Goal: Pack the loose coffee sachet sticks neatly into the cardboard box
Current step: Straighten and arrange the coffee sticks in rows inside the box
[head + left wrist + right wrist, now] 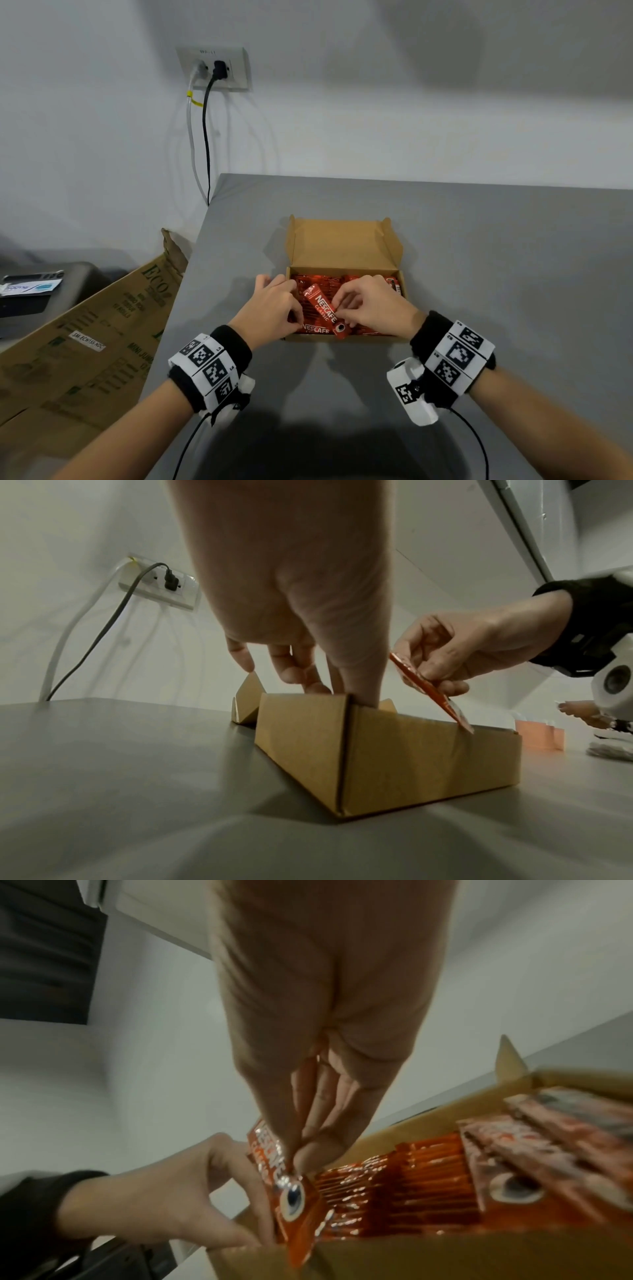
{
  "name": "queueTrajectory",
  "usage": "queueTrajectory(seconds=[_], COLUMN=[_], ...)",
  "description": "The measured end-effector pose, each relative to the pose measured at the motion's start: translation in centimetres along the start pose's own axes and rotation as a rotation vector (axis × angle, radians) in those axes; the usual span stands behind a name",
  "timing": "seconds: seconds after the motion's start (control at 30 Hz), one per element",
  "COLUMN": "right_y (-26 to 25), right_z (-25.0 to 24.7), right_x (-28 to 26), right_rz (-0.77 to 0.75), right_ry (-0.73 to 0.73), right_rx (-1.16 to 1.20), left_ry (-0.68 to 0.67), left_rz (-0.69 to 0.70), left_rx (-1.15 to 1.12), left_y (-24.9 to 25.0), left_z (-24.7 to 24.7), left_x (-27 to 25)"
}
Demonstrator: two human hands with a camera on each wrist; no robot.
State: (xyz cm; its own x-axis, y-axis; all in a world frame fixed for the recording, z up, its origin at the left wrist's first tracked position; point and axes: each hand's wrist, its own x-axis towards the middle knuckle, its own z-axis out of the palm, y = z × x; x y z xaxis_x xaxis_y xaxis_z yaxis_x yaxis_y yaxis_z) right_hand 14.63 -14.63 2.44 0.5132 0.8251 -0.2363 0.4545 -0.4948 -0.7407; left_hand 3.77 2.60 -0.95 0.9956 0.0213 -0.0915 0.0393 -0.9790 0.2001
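A brown cardboard box (342,246) stands open on the grey table (479,274), its lid flap tilted back. Several red coffee sachets (363,281) fill it in rows (411,1177). My right hand (337,308) pinches one red sachet stick (323,308) between thumb and fingers, slanted over the box's left half, its lower end at the front wall (411,756). My left hand (294,301) reaches into the left end, thumb and curled fingers round the sachets there. From the left wrist, the held stick (424,685) shows edge-on. The right wrist view shows it (291,1199) beside my left fingers (240,1191).
A large printed carton (85,342) leans off the table's left edge. A wall socket (212,68) with two cables hangs behind. A dark unit (34,284) with a phone on it sits far left. Bare table lies right of and in front of the box.
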Motion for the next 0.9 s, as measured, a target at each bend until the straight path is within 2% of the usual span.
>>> queueTrajectory(seconds=[0.1,0.23,0.4,0.5,0.63,0.9], right_y=[-0.5,-0.9,-0.5,-0.4,-0.9,-0.7], right_z=[0.9,1.0,1.2,1.3,2.5,2.6], right_x=[0.5,1.0,0.8,0.7,1.2,1.3], right_rz=[-0.078,-0.136,-0.165,-0.154,-0.195,-0.131], right_ry=[0.055,0.203,-0.006,-0.068,-0.14,-0.147], right_rx=[-0.087,-0.041,-0.246,-0.366,-0.529,-0.431], left_ry=[-0.01,-0.003,0.011,-0.024,0.001,-0.068], left_rz=[-0.021,-0.049,-0.049,-0.045,0.012,0.085], left_rx=[-0.02,-0.073,-0.13,-0.202,-0.214,0.0], left_y=[-0.1,-0.3,-0.9,-1.4,-1.0,0.0], left_z=[0.1,0.2,0.1,-0.8,-1.6,-0.4], left_x=[-0.1,-0.1,0.0,-0.3,0.1,0.9])
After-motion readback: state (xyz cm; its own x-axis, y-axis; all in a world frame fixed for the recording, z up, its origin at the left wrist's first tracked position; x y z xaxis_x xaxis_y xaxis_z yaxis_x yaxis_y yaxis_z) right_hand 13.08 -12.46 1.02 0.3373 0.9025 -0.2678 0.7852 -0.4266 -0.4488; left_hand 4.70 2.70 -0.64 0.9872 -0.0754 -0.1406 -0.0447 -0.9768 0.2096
